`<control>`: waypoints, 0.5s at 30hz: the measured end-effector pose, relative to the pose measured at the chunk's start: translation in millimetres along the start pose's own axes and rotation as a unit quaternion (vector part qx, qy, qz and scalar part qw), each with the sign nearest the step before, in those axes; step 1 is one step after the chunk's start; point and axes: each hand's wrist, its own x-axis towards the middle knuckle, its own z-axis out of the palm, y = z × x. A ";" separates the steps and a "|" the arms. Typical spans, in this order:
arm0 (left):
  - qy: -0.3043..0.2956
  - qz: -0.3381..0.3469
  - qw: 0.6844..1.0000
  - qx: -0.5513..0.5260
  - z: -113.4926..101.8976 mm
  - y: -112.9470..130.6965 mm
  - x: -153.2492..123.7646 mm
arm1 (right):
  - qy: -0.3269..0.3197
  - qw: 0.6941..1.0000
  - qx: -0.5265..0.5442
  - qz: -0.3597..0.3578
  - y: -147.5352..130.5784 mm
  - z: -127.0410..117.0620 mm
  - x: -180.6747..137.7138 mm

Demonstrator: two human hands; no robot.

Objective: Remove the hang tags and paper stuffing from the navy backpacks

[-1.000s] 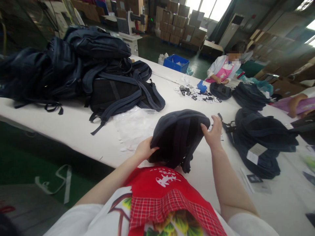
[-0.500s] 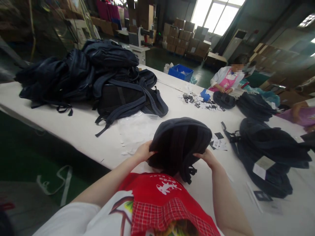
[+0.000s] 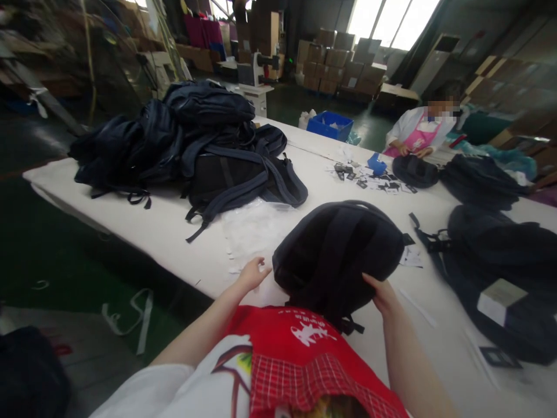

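**Dark backpack [image 3: 339,255] held by one hand at the near edge of a white table**

The backpack sits on the white table [image 3: 143,226] directly in front of the person, just above their red apron [image 3: 304,354]. It is leaning over towards the right, with its straps facing the camera and a thin carry loop arching over its top.

The right hand [image 3: 383,293] grips the bag's lower right edge, fingers curled under the fabric. The left hand [image 3: 251,274] is open and holds nothing. It lies just beside the bag's left edge, over a layer of clear plastic bags [image 3: 256,226]; whether it touches the bag cannot be told.

Half a second earlier both hands clasped the bag's lower edge and it stood more upright. Since then the left hand has let go and the bag has tipped rightwards.

To the left, well apart, is a heap of dark backpacks [image 3: 195,139]. More backpacks [image 3: 500,267] lie to the right. Small tags [image 3: 369,179] are scattered further along the table. Behind them a co-worker in a pink apron [image 3: 418,139] handles another bag, and a blue bin [image 3: 329,126] stands beyond the table.
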 end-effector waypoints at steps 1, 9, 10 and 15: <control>-0.009 0.002 1.000 0.001 -0.6 -1.9 -2.2 | 0.006 1.000 0.016 0.004 -4.0 1.5 3.2; -0.030 0.022 0.999 -0.033 -12.5 -9.2 -16.3 | 0.043 0.994 0.098 -0.028 -36.8 20.6 6.6; -0.025 0.027 0.998 -0.047 -13.7 -8.8 -16.3 | 0.037 0.994 0.094 -0.037 -40.6 23.2 2.6; 0.050 0.088 0.988 -0.120 -37.7 34.8 -14.3 | 0.041 0.988 0.076 -0.124 -53.6 54.2 -25.1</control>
